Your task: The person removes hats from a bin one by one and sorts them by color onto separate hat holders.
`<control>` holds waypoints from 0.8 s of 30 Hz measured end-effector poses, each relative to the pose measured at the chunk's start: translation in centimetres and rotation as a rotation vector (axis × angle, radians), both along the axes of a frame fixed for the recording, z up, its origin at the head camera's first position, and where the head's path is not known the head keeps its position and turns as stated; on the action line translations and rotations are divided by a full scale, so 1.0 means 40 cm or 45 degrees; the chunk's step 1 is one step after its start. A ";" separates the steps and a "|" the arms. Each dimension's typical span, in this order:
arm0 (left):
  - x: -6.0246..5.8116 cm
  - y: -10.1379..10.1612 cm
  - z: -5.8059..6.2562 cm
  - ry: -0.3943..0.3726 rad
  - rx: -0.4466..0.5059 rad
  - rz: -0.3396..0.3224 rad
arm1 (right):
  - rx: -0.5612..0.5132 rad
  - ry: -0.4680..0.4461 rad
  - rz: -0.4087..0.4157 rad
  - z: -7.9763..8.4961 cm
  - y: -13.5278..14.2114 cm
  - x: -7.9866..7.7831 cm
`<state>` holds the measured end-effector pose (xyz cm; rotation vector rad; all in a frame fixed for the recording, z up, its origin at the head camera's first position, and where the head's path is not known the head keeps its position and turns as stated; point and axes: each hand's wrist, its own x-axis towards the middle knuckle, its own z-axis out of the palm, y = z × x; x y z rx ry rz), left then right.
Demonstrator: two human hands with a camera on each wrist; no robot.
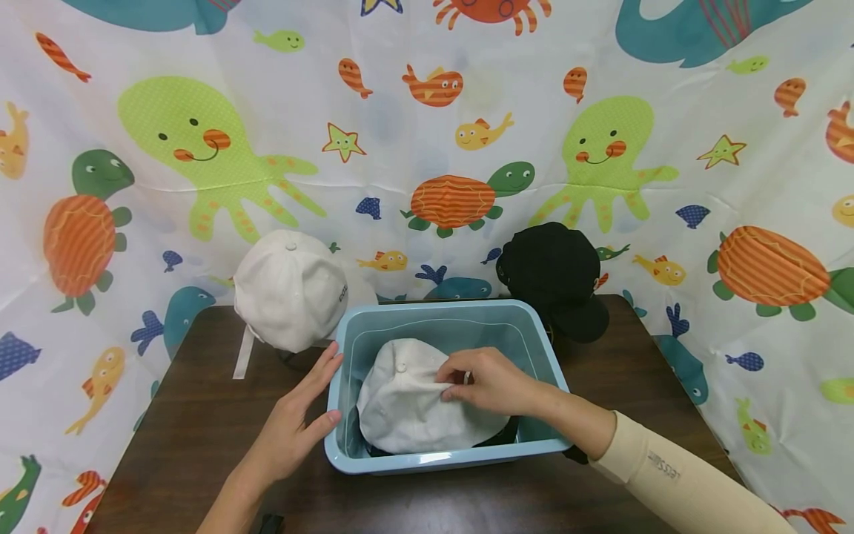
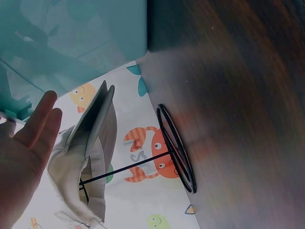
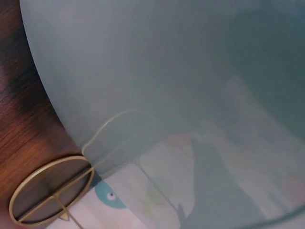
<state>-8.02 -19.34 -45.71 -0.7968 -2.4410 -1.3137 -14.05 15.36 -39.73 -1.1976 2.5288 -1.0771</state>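
Note:
A light blue plastic basin (image 1: 460, 461) stands on the table. Inside it lies a white cap (image 1: 400, 404), crown up, over something black (image 1: 503, 434) that is mostly hidden. My right hand (image 1: 490, 382) reaches over the basin's right side and pinches the cap's fabric between thumb and fingers; creases run from the fingertips. Along the basin's left wall is my left hand (image 1: 293, 423), fingers stretched out, fingertips right at the rim. The left wrist view shows those straight fingers (image 2: 40, 119) beside the basin (image 2: 95, 43). In the right wrist view the basin wall (image 3: 119, 62) fills most of the picture.
Behind the basin's left corner a second white cap (image 1: 290, 289) sits on a black wire stand (image 2: 176, 148). A black cap (image 1: 550, 271) is at the back right, near a gold wire stand base (image 3: 51, 191). A printed sea-animal curtain (image 1: 380, 245) hangs behind the dark table (image 1: 200, 415).

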 end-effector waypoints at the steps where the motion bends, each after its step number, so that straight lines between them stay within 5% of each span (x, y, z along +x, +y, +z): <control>1: 0.000 0.000 0.000 -0.002 0.001 0.001 | -0.009 -0.003 -0.006 0.001 0.001 0.000; 24: -0.001 -0.001 0.000 -0.017 -0.005 0.003 | -0.092 -0.112 -0.157 0.016 0.014 0.004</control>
